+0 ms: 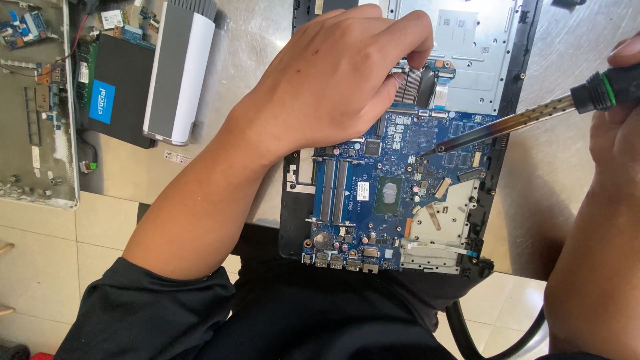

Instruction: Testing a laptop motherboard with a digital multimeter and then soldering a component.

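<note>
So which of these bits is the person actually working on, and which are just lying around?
In use:
- blue circuit board
- soldering iron, held in the right hand, tip on the board
- left hand, fingers at the board's top edge

Lying about:
- black drive
- grey and white box
- opened casing

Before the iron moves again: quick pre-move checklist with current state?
1. Soldering iron tip on the blue motherboard: ok, tip touches near its upper middle.
2. Right hand grips the handle: ok.
3. Left hand clear of the tip: ok, it pinches at the board's top edge by the ribbon cable.
4. Board seated in the laptop base: cannot tell.
5. Tip heat: cannot tell.
6. Black cable hanging off the table edge: not ok, possible snag.
</note>
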